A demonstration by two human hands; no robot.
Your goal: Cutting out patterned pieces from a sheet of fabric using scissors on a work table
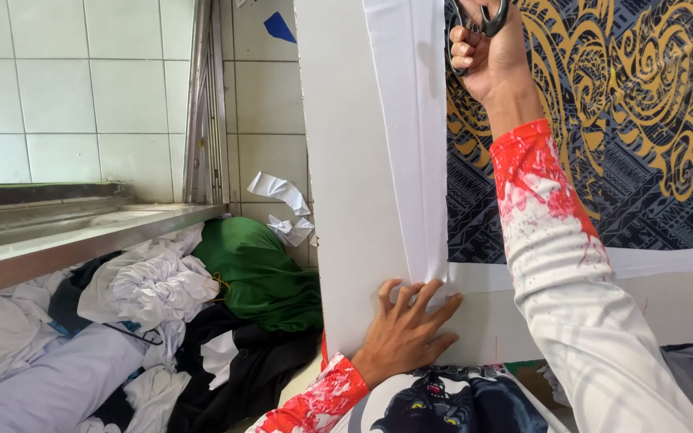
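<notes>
My right hand (487, 56) is raised at the top of the view and grips dark-handled scissors (483, 16), whose blades are hidden behind a white strip (411, 136) along the left edge of a patterned fabric (643, 120) in dark blue and gold. My left hand (403, 329) presses flat, fingers spread, on the lower end of that white strip where it meets the white board (346, 200). Both my sleeves are white with red splashes.
A heap of clothes lies at the lower left: white cloth (154, 281), a green garment (258, 273), black and pale lilac pieces. A metal ledge (66, 240) runs below a tiled wall. Crumpled white paper scraps (282, 200) sit by the wall. A printed shirt (451, 401) lies below my left hand.
</notes>
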